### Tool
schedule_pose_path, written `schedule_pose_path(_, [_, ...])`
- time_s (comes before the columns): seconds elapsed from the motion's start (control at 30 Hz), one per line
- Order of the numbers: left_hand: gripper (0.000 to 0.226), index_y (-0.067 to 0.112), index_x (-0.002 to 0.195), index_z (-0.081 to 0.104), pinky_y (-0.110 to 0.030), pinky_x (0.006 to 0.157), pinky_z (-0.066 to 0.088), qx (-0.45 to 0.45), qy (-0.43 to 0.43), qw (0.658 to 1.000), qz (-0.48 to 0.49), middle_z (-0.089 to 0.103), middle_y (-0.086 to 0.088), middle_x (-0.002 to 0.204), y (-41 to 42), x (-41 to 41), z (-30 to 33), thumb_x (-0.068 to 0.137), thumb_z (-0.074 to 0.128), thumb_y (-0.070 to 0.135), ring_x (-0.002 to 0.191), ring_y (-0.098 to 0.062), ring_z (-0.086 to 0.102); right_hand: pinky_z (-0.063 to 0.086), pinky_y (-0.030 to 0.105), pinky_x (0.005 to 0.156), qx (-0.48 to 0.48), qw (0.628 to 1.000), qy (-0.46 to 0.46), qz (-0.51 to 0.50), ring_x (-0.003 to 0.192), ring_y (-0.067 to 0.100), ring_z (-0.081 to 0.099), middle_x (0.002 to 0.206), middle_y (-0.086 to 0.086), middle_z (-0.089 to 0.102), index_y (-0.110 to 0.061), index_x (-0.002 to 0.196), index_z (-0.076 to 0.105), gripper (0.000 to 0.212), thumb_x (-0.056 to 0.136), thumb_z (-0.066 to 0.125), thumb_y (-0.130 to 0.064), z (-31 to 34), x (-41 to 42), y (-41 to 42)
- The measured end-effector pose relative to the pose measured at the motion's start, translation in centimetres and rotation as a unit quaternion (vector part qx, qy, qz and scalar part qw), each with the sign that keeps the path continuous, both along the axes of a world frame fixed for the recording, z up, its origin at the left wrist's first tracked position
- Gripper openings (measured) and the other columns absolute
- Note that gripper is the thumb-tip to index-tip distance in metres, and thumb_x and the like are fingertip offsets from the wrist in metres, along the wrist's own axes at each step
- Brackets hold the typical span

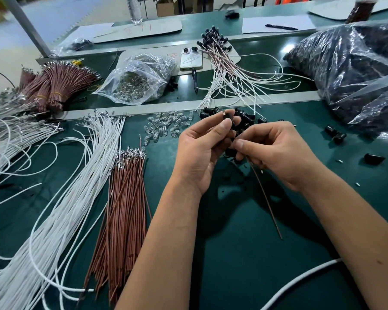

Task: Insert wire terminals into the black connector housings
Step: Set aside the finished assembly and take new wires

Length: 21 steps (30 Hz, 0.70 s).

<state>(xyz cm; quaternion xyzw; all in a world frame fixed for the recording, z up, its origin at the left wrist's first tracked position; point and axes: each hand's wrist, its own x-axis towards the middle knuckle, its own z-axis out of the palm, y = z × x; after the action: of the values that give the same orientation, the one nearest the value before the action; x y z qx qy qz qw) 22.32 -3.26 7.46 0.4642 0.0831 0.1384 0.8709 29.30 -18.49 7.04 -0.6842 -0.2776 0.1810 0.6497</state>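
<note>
My left hand (202, 144) pinches a small black connector housing (228, 115) between thumb and fingertips above the green mat. My right hand (276, 151) pinches a brown wire (266, 195) near its top end, just below the housing; the wire hangs down toward me. Its terminal end is hidden between my fingers. A pile of loose black housings (244, 121) lies right behind my hands. Brown wires with terminals (123, 202) and white wires (76, 186) lie in bundles to the left.
Clear small bulbs (164, 128) are scattered behind my left hand. Finished wire assemblies (229, 70), a phone (191, 59), a bag of bulbs (137, 81) and large bags of black parts (349, 63) lie farther back. Stray housings (335, 133) sit on the right.
</note>
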Motion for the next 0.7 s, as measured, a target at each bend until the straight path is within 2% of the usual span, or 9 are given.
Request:
schedule_pose_path(0.23, [0.025,0.007,0.104,0.075,-0.02,0.073,0.054,0.002,-0.009,1.0,-0.004,0.077,-0.007,0.094,0.0,-0.01,0.01,0.08,0.07,0.01,0.071,-0.01,0.063,0.031,0.023,0.046,0.003,1.0,-0.004,0.014,0.051,0.014,0.041,0.065,0.009,0.07,-0.008,0.083,0.077,0.009,0.092,0.076,-0.01,-0.07,0.22,-0.17])
schedule_pose_path(0.53, [0.019,0.009,0.104,0.076,-0.02,0.074,0.055,0.014,-0.018,1.0,-0.004,0.077,-0.007,0.097,0.21,0.02,-0.15,0.091,0.065,0.003,0.073,-0.01,0.065,0.033,0.02,0.047,0.0,0.999,-0.001,0.033,0.051,0.012,0.044,0.066,0.012,0.068,-0.002,0.086,0.076,0.008,0.092,0.074,-0.007,-0.12,0.55,-0.42])
schedule_pose_path(0.7, [0.021,0.008,0.104,0.076,-0.02,0.075,0.055,0.014,-0.02,1.0,-0.005,0.077,-0.007,0.097,0.17,0.05,-0.17,0.086,0.068,0.006,0.074,-0.01,0.066,0.032,0.02,0.047,-0.002,0.999,-0.006,0.037,0.051,0.012,0.043,0.065,0.011,0.068,-0.003,0.087,0.076,0.007,0.092,0.073,-0.006,-0.1,0.55,-0.48])
